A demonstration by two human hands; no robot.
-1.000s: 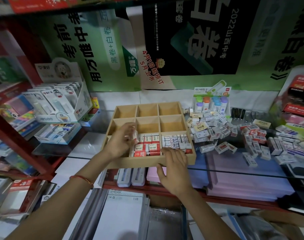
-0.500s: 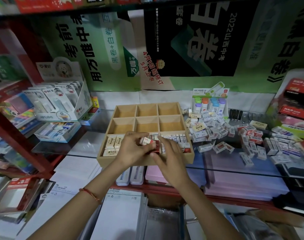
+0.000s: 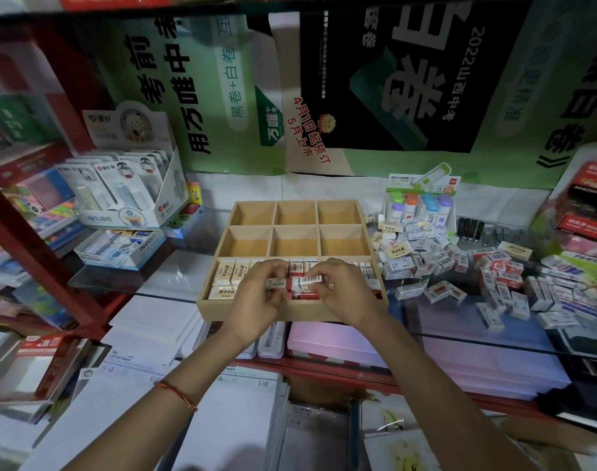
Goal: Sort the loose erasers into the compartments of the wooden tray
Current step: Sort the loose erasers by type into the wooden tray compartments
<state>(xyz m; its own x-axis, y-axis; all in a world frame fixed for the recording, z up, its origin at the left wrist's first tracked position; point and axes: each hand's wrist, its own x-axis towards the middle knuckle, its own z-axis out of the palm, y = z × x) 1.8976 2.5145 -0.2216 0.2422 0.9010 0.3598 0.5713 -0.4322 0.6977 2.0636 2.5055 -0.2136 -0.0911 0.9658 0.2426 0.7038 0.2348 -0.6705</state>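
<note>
Wooden tray (image 3: 276, 226) stands on the glass surface. Over its front middle compartment your left hand (image 3: 258, 295) and right hand (image 3: 349, 290) meet, both with curled fingers pinching erasers (image 3: 307, 281). One second ago your right hand rested on the tray's front wall. Loose erasers (image 3: 426, 258) lie to the right of your hands.

Before me hang a green poster (image 3: 174, 96) and a black poster (image 3: 409, 79). At my left stands a display box (image 3: 134, 198); below me lie pink paper (image 3: 341, 341) and white pads (image 3: 127, 396).
</note>
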